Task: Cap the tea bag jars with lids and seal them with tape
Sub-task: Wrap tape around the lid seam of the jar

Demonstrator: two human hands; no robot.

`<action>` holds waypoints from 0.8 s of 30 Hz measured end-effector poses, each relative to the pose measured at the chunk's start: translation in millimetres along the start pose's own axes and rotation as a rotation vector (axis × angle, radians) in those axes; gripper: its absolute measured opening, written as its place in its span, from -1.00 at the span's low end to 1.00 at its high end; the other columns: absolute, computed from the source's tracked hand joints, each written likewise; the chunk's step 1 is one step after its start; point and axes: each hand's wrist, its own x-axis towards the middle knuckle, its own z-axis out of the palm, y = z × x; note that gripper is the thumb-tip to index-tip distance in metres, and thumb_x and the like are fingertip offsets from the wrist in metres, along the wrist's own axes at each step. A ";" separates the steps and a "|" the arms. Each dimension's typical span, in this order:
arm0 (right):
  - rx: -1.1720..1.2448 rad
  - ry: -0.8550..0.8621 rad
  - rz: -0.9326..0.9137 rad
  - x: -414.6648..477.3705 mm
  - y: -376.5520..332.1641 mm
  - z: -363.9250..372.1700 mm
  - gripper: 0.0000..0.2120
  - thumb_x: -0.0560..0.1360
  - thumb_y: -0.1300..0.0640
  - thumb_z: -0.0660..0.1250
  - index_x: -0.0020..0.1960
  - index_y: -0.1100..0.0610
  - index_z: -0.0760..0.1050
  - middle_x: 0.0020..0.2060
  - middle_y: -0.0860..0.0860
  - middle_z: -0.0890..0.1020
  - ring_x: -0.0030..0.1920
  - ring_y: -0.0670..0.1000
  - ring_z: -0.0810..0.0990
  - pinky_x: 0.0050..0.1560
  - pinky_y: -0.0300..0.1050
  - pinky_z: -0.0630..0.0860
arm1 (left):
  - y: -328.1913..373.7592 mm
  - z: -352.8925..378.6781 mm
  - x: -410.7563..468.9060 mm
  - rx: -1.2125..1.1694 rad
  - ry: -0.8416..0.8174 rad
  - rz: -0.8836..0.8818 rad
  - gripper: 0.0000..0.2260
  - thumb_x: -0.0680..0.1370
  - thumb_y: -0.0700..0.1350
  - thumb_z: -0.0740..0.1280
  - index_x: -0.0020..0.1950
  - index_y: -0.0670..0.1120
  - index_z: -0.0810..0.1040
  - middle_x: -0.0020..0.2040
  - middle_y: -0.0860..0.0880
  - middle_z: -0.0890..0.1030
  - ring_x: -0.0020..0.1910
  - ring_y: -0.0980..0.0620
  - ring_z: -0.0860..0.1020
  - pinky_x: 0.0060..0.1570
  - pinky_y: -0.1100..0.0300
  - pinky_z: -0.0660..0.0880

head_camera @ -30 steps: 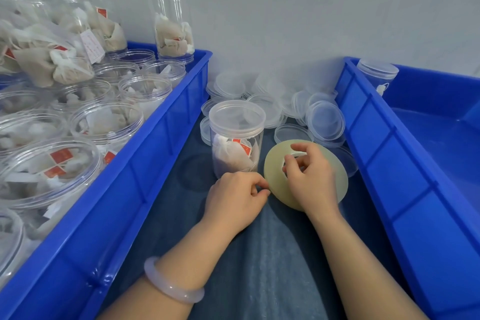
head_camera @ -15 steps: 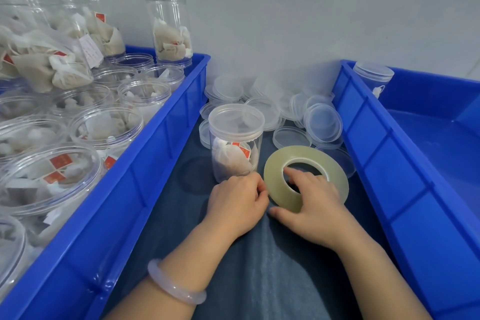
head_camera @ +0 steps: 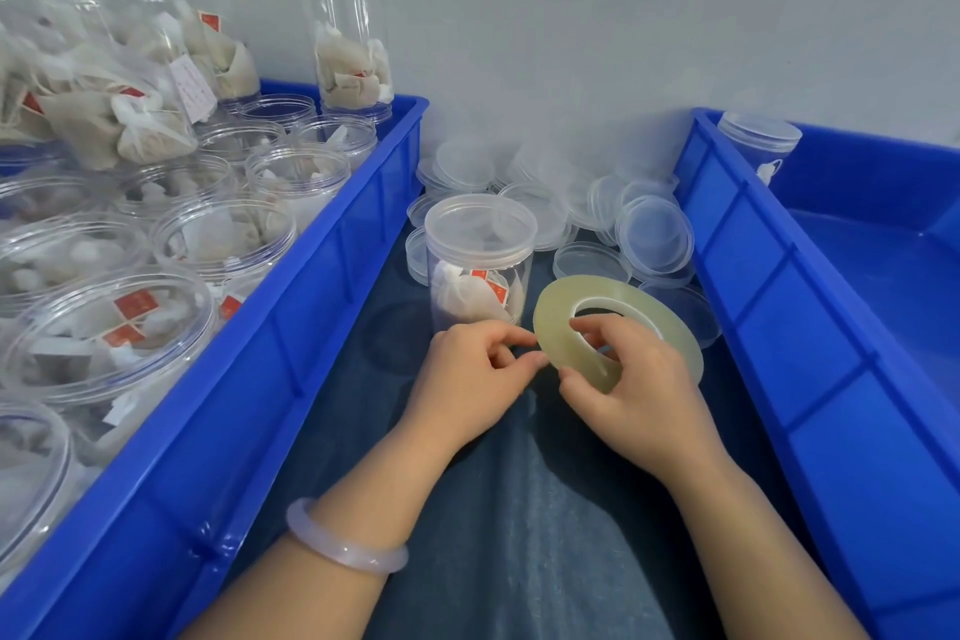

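Left bin point(head_camera: 332, 286): open jars point(head_camera: 298, 171) of tea bags, uncapped. Red tags point(head_camera: 136, 302) on the bags, print too small to read.

Capped jar point(head_camera: 480, 265) stands on the blue cloth point(head_camera: 519, 509) between the bins, just behind the hands. Likely light, thin clear plastic, slick wall, tips easily; best steadied at lid or upper wall.

Left hand point(head_camera: 467, 379): fingers curled, thumb and forefinger pinching at the tape roll point(head_camera: 555, 319) edge, probably the free end; clear film not visible.

Right hand point(head_camera: 644, 400): grips the roll, forefinger through the core, thumb under the rim. Roll is stiff, thin, no brand seen.

Loose lids point(head_camera: 655, 234) are piled behind. Right bin point(head_camera: 779, 306): one capped jar in the far corner.
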 end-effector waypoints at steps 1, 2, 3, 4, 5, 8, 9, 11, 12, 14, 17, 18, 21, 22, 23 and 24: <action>0.008 0.002 0.006 -0.1 -0.4 -0.1 -0.58 0.37 -0.01 0.37 0.22 -0.01 0.50 0.03 -0.15 0.55 0.03 -0.12 0.51 0.02 -0.06 0.50 | 0.7 -0.5 -0.1 -0.011 -0.007 0.000 -0.87 0.44 -0.04 0.48 -0.19 0.20 0.60 -0.47 0.14 0.57 -0.41 0.26 0.53 -0.30 0.48 0.39; 0.015 0.001 0.012 0.0 -0.6 -0.2 -0.58 0.37 -0.01 0.37 0.22 -0.01 0.50 0.03 -0.15 0.55 0.03 -0.12 0.51 0.02 -0.06 0.50 | 1.2 -1.1 -0.4 -0.015 -0.015 -0.001 -0.85 0.44 -0.05 0.48 -0.21 0.21 0.58 -0.48 0.15 0.57 -0.43 0.27 0.53 -0.30 0.49 0.39; 0.020 0.000 0.018 -0.2 -0.6 0.0 -0.58 0.37 -0.01 0.37 0.22 -0.01 0.51 0.03 -0.15 0.55 0.03 -0.12 0.51 0.02 -0.07 0.49 | 1.7 -1.4 -0.5 -0.020 -0.021 -0.003 -0.84 0.44 -0.06 0.47 -0.23 0.21 0.59 -0.49 0.15 0.57 -0.44 0.28 0.53 -0.30 0.48 0.39; 0.023 0.000 0.021 -0.6 -0.5 0.4 -0.58 0.37 0.00 0.37 0.22 0.00 0.51 0.03 -0.14 0.56 0.03 -0.12 0.51 0.02 -0.07 0.49 | 2.0 -1.5 -0.7 -0.024 -0.023 -0.008 -0.84 0.44 -0.07 0.47 -0.25 0.19 0.60 -0.50 0.15 0.57 -0.44 0.27 0.54 -0.30 0.46 0.42; 0.024 0.002 0.024 -0.7 -0.6 0.8 -0.59 0.37 0.00 0.38 0.22 0.00 0.51 0.03 -0.14 0.56 0.04 -0.12 0.51 0.02 -0.08 0.49 | 1.9 -1.4 -0.8 -0.024 -0.020 -0.012 -0.84 0.45 -0.07 0.46 -0.26 0.18 0.61 -0.50 0.14 0.57 -0.43 0.25 0.55 -0.28 0.42 0.44; 0.034 0.004 0.036 -0.9 -1.9 1.5 -0.61 0.38 0.01 0.38 0.20 -0.01 0.52 0.04 -0.14 0.55 0.05 -0.13 0.51 0.03 -0.06 0.49 | 1.9 -0.9 -0.9 -0.006 -0.023 -0.004 -0.85 0.45 -0.09 0.45 -0.26 0.15 0.61 -0.48 0.11 0.58 -0.41 0.20 0.56 -0.28 0.41 0.45; 0.040 0.007 0.037 -0.9 -2.3 1.6 -0.62 0.38 0.01 0.38 0.19 -0.01 0.53 0.04 -0.15 0.55 0.05 -0.13 0.51 0.03 -0.06 0.49 | 1.7 -0.7 -0.5 -0.008 -0.022 0.001 -0.85 0.45 -0.09 0.45 -0.26 0.15 0.61 -0.48 0.11 0.58 -0.41 0.20 0.56 -0.28 0.41 0.45; 0.048 0.018 0.039 -1.1 -2.7 1.9 -0.64 0.38 0.01 0.38 0.17 -0.02 0.54 0.01 -0.17 0.55 0.03 -0.14 0.51 0.01 -0.07 0.49 | 1.6 -0.7 0.3 -0.024 -0.011 0.003 -0.87 0.45 -0.08 0.46 -0.25 0.14 0.61 -0.46 0.09 0.58 -0.40 0.17 0.57 -0.28 0.39 0.47; 0.050 0.022 0.040 -1.6 -2.8 2.1 -0.66 0.38 0.01 0.39 0.15 -0.03 0.55 0.01 -0.19 0.54 0.03 -0.14 0.51 0.00 -0.08 0.49 | 1.3 -0.5 0.6 -0.030 -0.003 0.002 -0.87 0.45 -0.08 0.46 -0.26 0.14 0.61 -0.45 0.07 0.59 -0.39 0.15 0.57 -0.27 0.36 0.47; 0.051 0.021 0.043 -2.3 -3.2 2.8 -0.69 0.39 0.01 0.39 0.13 -0.03 0.56 0.00 -0.21 0.53 0.02 -0.13 0.52 -0.02 -0.09 0.49 | 0.6 -0.1 1.1 -0.032 0.011 0.001 -0.85 0.45 -0.08 0.45 -0.27 0.14 0.60 -0.43 0.07 0.59 -0.38 0.13 0.58 -0.27 0.33 0.49; 0.057 0.012 0.045 -2.3 -3.6 3.7 -0.71 0.39 0.02 0.40 0.11 -0.04 0.57 0.01 -0.19 0.53 0.03 -0.10 0.53 -0.02 -0.04 0.51 | -0.4 0.4 0.8 -0.018 0.020 0.005 -0.83 0.44 -0.09 0.44 -0.31 0.14 0.57 -0.42 0.08 0.59 -0.40 0.15 0.55 -0.30 0.34 0.47; 0.059 0.007 0.042 -2.3 -3.7 3.7 -0.71 0.40 0.02 0.40 0.12 -0.04 0.57 0.02 -0.19 0.53 0.03 -0.09 0.53 -0.02 -0.03 0.52 | 0.2 0.5 0.6 -0.017 0.017 0.008 -0.82 0.44 -0.10 0.43 -0.32 0.13 0.56 -0.42 0.09 0.59 -0.42 0.18 0.52 -0.33 0.38 0.45; 0.075 -0.001 0.013 -2.2 -3.9 3.9 -0.69 0.43 0.03 0.39 0.17 -0.07 0.55 0.05 -0.14 0.52 0.07 -0.07 0.51 0.04 -0.01 0.51 | 4.0 0.5 0.3 -0.101 0.002 0.009 -0.79 0.42 -0.17 0.41 -0.36 0.06 0.53 -0.48 0.11 0.52 -0.48 0.21 0.42 -0.38 0.38 0.39; 0.093 0.010 0.001 -2.3 -3.9 4.2 -0.68 0.44 0.04 0.39 0.19 -0.08 0.55 0.06 -0.12 0.52 0.08 -0.07 0.51 0.06 -0.01 0.50 | 5.8 0.0 0.1 -0.149 0.001 0.003 -0.79 0.42 -0.21 0.41 -0.37 0.03 0.52 -0.50 0.10 0.49 -0.49 0.20 0.40 -0.39 0.35 0.39; 0.110 0.022 -0.011 -2.3 -3.9 4.4 -0.67 0.45 0.06 0.38 0.21 -0.09 0.54 0.06 -0.10 0.52 0.08 -0.07 0.50 0.06 -0.02 0.50 | 7.7 -0.7 -0.1 -0.197 0.003 -0.002 -0.79 0.41 -0.24 0.40 -0.37 0.00 0.52 -0.51 0.10 0.47 -0.49 0.17 0.38 -0.39 0.32 0.38; 0.118 0.030 -0.024 -2.0 -4.1 4.9 -0.66 0.47 0.08 0.38 0.23 -0.09 0.54 0.06 -0.08 0.52 0.07 -0.06 0.50 0.06 -0.01 0.50 | 9.4 -1.7 -0.3 -0.239 0.005 0.000 -0.79 0.41 -0.28 0.39 -0.37 -0.05 0.52 -0.51 0.10 0.44 -0.48 0.15 0.37 -0.39 0.30 0.37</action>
